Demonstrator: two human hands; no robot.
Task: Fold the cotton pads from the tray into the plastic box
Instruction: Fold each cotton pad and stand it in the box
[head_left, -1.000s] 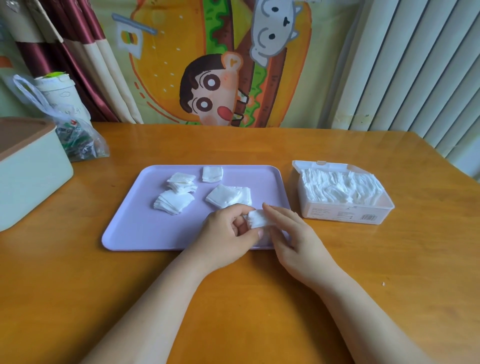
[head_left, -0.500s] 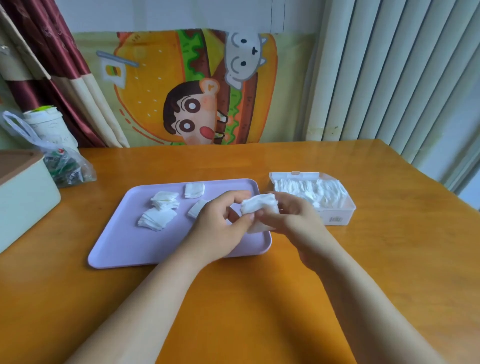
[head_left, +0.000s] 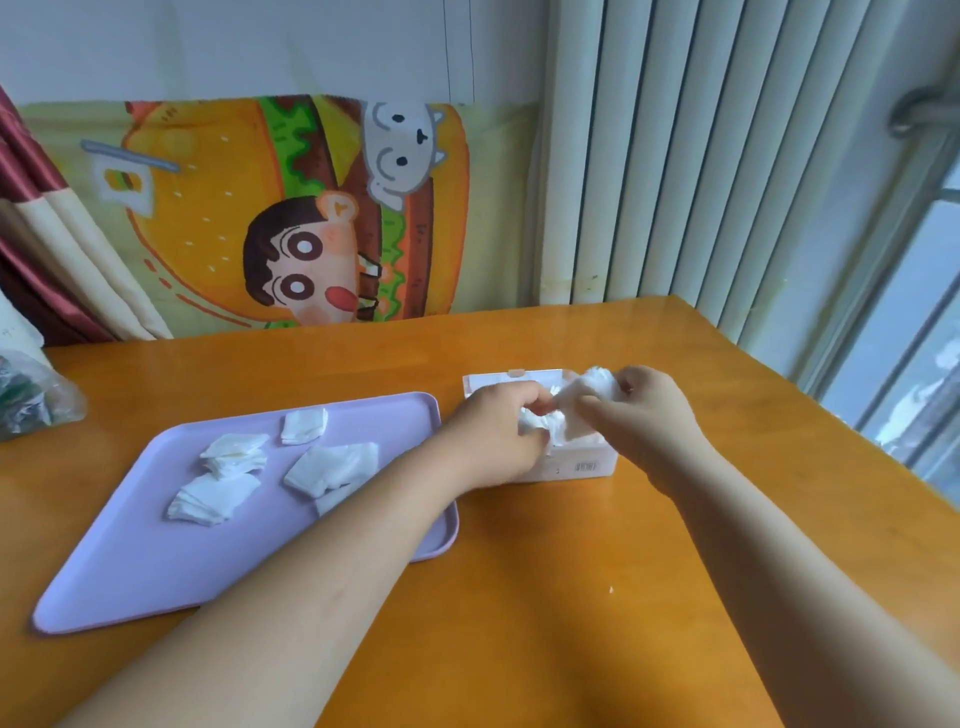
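We've carried the cotton pad (head_left: 583, 411) right, off the tray (head_left: 130, 571), to just above the plastic box (head_left: 582, 466). Our right hand (head_left: 647, 415) pinches it; the left hand (head_left: 496, 428) seemingly does too.

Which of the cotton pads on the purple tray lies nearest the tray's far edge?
The small pad lying alone at the back of the tray; the other piles all lie nearer the person.

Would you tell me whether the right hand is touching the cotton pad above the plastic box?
Touching. The head view shows the right hand pinching the cotton pad, fingers curled round it.
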